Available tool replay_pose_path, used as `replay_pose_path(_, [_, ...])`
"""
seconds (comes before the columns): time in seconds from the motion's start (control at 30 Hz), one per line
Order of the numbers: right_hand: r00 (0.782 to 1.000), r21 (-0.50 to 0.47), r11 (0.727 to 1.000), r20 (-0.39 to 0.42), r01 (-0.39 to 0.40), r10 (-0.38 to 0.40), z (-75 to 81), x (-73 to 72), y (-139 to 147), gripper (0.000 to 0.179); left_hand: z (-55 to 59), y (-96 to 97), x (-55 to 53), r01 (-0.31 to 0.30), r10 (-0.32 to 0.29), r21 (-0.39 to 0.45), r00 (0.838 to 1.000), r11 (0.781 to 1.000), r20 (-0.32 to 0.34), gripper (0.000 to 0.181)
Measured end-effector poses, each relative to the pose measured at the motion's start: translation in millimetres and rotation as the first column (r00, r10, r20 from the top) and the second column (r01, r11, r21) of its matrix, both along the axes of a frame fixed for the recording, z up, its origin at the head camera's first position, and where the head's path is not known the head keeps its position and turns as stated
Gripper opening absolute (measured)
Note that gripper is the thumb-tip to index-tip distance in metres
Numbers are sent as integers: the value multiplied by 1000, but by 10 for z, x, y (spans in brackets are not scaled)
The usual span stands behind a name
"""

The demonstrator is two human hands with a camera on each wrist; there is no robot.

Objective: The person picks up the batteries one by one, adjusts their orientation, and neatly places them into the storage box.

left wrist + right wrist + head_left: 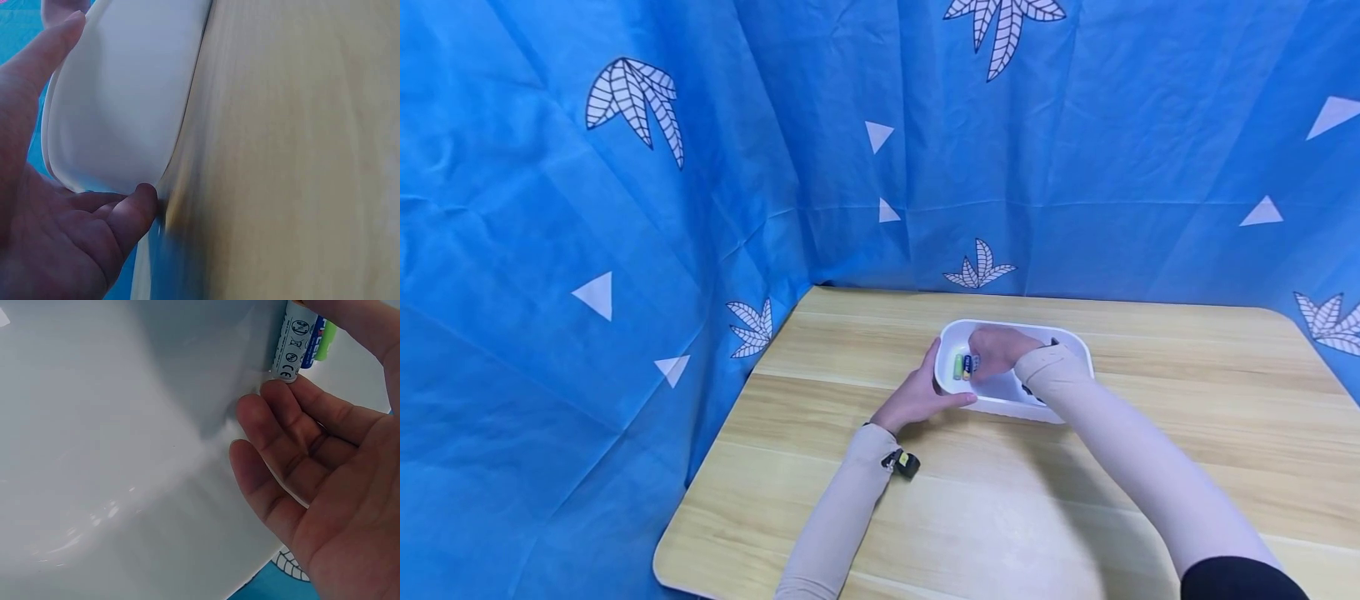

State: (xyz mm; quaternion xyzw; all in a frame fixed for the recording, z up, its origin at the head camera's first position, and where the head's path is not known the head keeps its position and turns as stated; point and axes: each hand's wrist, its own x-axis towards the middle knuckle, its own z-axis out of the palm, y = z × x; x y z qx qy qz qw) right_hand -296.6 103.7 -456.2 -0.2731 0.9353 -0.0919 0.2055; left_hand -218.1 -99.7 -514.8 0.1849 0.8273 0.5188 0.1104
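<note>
A white plastic container (1015, 407) with rounded corners stands on the table. My left hand (922, 393) grips its left end, the thumb along the near side and the fingers round the end; in the left wrist view they hold the container's wall (119, 106). Inside, my right hand (997, 350) pinches a white battery (291, 344) between thumb and forefinger, the other fingers loosely bent. Right beside it are a blue battery (967, 367) and a light green one (958, 367), side by side near the container's left end. My right forearm hides part of the inside.
The wood-grain table (820, 467) has a rounded front left corner. Blue cloth (737, 150) with white leaf and triangle prints hangs behind and to the left. A black strap with a small device (904, 463) sits at my left wrist.
</note>
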Motion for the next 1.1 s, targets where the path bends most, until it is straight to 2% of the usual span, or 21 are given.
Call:
replay_pose_path(0.83, [999, -30, 999, -32, -15, 14, -40, 5, 17, 33, -18, -1, 1, 0, 0, -6, 1000, 1000, 9, 124])
replay_pose_path(1.1, [1000, -12, 1000, -16, 19, -19, -22, 22, 19, 35, -32, 2, -19, -4, 4, -2, 1000, 1000, 7, 124])
